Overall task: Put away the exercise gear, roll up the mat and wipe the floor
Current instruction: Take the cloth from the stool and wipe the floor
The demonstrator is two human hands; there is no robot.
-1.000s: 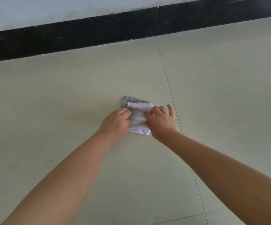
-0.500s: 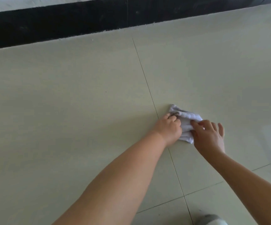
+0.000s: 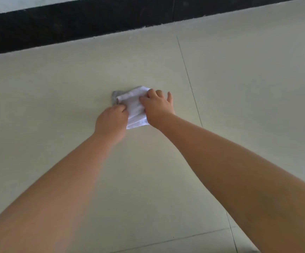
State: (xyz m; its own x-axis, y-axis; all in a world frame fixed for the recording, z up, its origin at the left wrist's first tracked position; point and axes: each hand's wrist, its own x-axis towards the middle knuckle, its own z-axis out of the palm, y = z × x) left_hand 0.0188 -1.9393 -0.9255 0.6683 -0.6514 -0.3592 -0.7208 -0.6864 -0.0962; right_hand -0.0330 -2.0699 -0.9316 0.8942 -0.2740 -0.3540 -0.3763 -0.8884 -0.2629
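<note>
White cloth [image 3: 134, 110] on pale tiled floor [image 3: 56, 92] under both hands, left hand [image 3: 111, 121] clenched on it, right hand [image 3: 157, 108] flat.

I see a pale floor [image 3: 239, 106] made of big tiles with thin dark lines between them. A black strip [image 3: 75, 22] runs along the bottom of a white wall [image 3: 11, 4].
</note>
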